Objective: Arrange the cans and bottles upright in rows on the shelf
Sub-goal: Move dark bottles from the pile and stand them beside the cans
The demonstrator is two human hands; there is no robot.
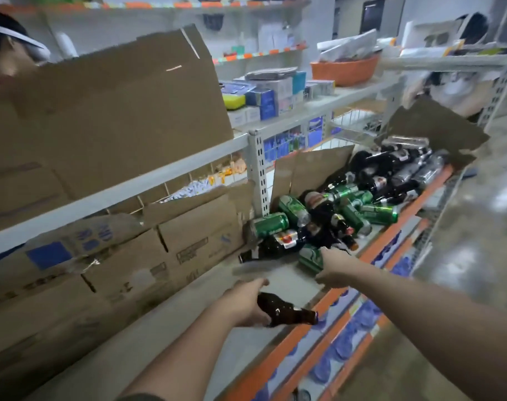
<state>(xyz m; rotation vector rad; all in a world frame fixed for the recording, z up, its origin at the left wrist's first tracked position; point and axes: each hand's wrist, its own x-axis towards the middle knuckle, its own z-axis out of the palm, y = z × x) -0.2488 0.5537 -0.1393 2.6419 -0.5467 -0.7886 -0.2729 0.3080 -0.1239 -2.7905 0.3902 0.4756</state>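
Left hand [246, 302] grips 1 brown bottle [287, 312] lying sideways. Right hand [334, 270] is at a green can [310, 260] just ahead, grip unclear. Early sorting, I judge; next, stand the bottle upright.

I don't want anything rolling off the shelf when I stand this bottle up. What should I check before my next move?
1. Grip of left hand on brown bottle: ok, fingers curl round its body.
2. Bottle upright: not ok, it lies tilted, neck toward the front edge.
3. Room on shelf: ok, bare surface beside the cardboard boxes.
4. Hold of right hand on green can: cannot tell, it reaches the can.
5. Stability of pile: not ok, cans and bottles lie heaped sideways.
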